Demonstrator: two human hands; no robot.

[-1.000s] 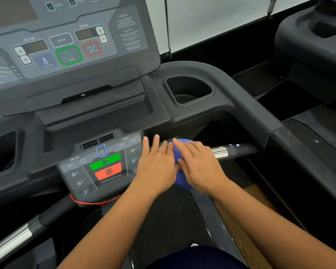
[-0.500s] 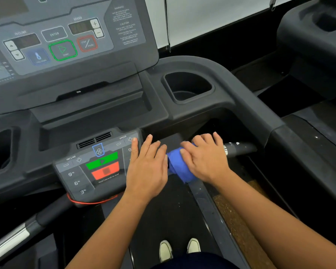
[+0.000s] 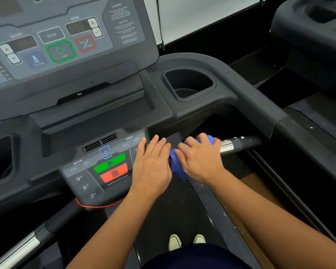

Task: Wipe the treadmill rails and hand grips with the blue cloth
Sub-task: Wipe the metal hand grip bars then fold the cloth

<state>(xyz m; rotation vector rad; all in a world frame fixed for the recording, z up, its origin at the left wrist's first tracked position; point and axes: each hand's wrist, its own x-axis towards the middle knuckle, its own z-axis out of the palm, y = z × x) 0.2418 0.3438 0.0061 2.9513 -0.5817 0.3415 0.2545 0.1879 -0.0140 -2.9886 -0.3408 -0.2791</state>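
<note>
- Step in hand: wiping the right grip (image 3: 241, 143); by the look of it early to middle of the task, with side rail (image 3: 306, 140) and left grip (image 3: 17, 249) probably yet to do; no way to tell for sure
- Blue cloth (image 3: 177, 166) wrapped round the inner end of the right grip, just beside the button panel (image 3: 105, 171); mostly hidden under the palm, a bit of blue showing past the knuckles
- Right hand (image 3: 200, 162) on top of the cloth; fingers (image 3: 189, 142) curled over the bar, grasping the cloth; forearm in from lower right
- Left hand (image 3: 153, 166) flat, palm down; fingers straight, released, holding nothing; fingertips at the panel's right edge; touching the cloth or only beside it, cannot tell
- Next move, as a guess: sliding the cloth outward over the metal band (image 3: 226, 146) to the black tip; calls for a firm squeeze and some twist to reach the underside; best keeping the left hand off the buttons
</note>
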